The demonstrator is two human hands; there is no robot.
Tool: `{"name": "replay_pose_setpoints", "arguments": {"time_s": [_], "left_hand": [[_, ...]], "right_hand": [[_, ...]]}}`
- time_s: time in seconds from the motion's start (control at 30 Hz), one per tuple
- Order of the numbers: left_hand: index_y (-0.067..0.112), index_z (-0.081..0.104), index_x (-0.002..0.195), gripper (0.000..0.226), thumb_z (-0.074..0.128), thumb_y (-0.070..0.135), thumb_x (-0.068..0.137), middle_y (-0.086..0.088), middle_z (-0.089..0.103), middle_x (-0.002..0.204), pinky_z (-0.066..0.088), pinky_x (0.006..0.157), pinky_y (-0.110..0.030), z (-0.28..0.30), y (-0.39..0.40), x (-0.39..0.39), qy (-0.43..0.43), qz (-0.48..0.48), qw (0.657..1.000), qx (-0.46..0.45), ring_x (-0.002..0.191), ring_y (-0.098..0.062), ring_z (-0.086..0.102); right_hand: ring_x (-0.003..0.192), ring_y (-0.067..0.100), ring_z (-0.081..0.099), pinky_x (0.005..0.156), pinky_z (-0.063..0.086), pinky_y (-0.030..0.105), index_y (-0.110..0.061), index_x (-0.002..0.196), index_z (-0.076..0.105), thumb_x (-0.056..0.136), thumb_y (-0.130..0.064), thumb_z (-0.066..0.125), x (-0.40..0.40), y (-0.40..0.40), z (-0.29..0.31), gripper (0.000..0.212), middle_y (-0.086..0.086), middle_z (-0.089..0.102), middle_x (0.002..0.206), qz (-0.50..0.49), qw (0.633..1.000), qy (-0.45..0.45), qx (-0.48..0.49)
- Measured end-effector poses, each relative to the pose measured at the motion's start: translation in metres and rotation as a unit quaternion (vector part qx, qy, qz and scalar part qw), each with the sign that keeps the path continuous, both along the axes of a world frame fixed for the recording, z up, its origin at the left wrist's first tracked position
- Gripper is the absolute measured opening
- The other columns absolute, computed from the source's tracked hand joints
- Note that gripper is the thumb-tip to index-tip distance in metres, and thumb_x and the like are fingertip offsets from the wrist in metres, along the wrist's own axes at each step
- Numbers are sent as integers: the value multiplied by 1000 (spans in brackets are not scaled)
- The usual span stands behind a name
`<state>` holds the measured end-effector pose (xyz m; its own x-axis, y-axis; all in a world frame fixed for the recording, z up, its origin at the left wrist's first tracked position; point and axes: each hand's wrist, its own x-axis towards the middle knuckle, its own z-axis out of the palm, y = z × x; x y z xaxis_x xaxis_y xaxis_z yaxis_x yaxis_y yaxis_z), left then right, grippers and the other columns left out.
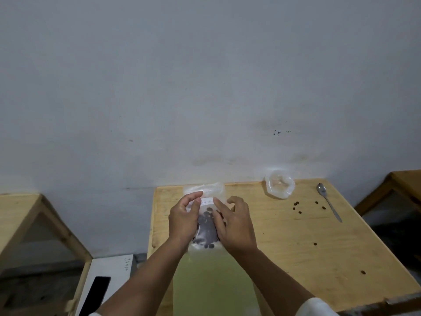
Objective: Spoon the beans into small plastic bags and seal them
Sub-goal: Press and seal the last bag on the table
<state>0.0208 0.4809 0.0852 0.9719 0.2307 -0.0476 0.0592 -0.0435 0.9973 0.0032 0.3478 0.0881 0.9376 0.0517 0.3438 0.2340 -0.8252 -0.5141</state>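
Note:
A small clear plastic bag (206, 229) with dark beans inside lies flat on the wooden table (296, 242). It carries a white label near its top. My left hand (183, 218) pinches the bag's upper left part between thumb and fingers. My right hand (233, 221) presses on the bag's right side, index finger at the label. A metal spoon (328, 200) lies at the far right. Several loose beans (297, 207) are scattered near the spoon.
An open plastic bag (279, 184) stands at the table's far edge by the wall. More stray beans (315, 243) lie on the right half. A pale green sheet (211, 286) covers the table's near middle. A white box with a black phone (98, 290) sits lower left.

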Motion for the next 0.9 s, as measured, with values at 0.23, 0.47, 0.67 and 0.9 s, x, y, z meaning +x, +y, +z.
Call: {"name": "replay_pose_setpoints", "arguments": {"time_s": [0.23, 0.47, 0.67, 0.9], "left_hand": [[28, 64, 104, 24, 47, 13, 97, 8, 63, 107, 46, 69, -9, -14, 15, 37, 42, 38, 998, -1, 86, 1, 58], [24, 62, 115, 33, 67, 17, 83, 0, 56, 129, 41, 102, -32, -44, 12, 50, 118, 23, 978, 172, 119, -18, 51], [11, 56, 127, 43, 63, 12, 85, -3, 40, 145, 22, 108, -17, -76, 2, 45, 169, -11, 946, 276, 131, -16, 38], [7, 52, 130, 39, 50, 21, 93, -8, 52, 134, 23, 111, -23, -94, 1, 33, 89, -70, 886, 449, 131, -22, 39]], "right_hand": [[104, 0, 57, 92, 49, 19, -24, 123, 59, 87, -20, 62, 20, 1, -22, 36, -16, 59, 112, 48, 940, 195, 274], [86, 10, 55, 61, 37, 1, -25, 120, 58, 82, -12, 64, 57, 1, -59, 41, -4, 62, 100, -25, 939, 241, 245], [97, 20, 58, 72, 35, 20, -21, 121, 57, 82, -13, 63, 75, -3, -84, 41, 4, 64, 105, -10, 946, 287, 147], [95, 24, 49, 83, 43, 24, -4, 112, 63, 81, -10, 64, 77, -2, -100, 32, 11, 46, 108, 42, 978, 205, 17]]}}
